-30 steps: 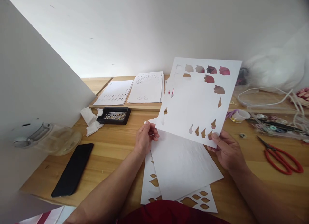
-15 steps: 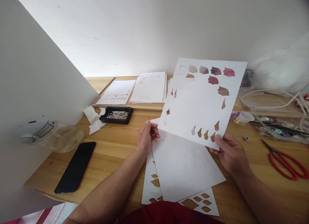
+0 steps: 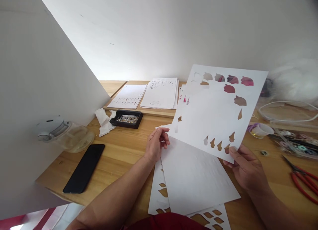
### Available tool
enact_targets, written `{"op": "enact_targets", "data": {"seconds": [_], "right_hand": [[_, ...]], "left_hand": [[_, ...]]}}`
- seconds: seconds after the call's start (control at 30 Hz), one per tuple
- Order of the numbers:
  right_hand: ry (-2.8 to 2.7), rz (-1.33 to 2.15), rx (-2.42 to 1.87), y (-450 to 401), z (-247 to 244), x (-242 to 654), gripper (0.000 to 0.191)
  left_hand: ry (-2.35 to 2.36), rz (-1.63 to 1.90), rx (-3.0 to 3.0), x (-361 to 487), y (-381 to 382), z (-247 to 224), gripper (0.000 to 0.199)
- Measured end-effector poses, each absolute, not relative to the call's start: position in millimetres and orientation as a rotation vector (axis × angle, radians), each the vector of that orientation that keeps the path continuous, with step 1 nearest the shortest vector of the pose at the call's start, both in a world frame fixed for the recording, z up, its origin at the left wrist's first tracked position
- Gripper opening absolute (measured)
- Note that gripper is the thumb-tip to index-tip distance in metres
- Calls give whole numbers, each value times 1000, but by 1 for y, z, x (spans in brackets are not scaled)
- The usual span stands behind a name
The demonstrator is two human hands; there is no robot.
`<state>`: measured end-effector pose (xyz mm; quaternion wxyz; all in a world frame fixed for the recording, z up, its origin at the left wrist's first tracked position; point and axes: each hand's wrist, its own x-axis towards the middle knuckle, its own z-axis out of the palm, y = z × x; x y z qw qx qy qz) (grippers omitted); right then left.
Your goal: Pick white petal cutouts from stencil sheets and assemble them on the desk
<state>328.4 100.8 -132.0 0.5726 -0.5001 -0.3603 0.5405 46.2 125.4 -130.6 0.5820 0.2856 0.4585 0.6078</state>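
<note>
My right hand [image 3: 248, 167] grips the lower right corner of a white stencil sheet [image 3: 213, 114], thumb on its front. The sheet is raised and tilted, with leaf- and petal-shaped cutouts along its edges. By its lower left corner is my left hand [image 3: 157, 144], fingers loosely curled and a little apart; I see nothing held in it, and its fingertips are close to the sheet's edge. Under both hands lies a plain white sheet [image 3: 196, 180], across another cutout sheet [image 3: 156, 198] with larger leaf-shaped holes.
On the left are a black phone [image 3: 84, 168], a clear jar-like container [image 3: 79, 137], crumpled tissue [image 3: 103, 119] and a black tray [image 3: 126, 119] of beads. Stencil stacks [image 3: 159, 96] lie on the back ledge. Red-handled scissors [image 3: 303, 180] and a white cup [image 3: 260, 130] are on the right.
The view has shifted slightly, so everything sits further right in the picture. My right hand still holds the stencil sheet at the same corner. My left hand's pose is nearly unchanged.
</note>
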Motion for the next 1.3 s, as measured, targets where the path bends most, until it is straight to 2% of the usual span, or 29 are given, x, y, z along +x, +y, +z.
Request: {"op": "enact_targets", "data": {"seconds": [0.4, 0.8, 1.3], "right_hand": [[-835, 1297, -1171, 100, -138, 332, 20], [-890, 1315, -1126, 99, -134, 329, 17], [-934, 1298, -1124, 98, -135, 329, 24]], "left_hand": [[1153, 1435, 679, 47, 125, -128, 61], [1132, 1445, 667, 46, 125, -130, 46], [1160, 1443, 655, 46, 125, -132, 48]]}}
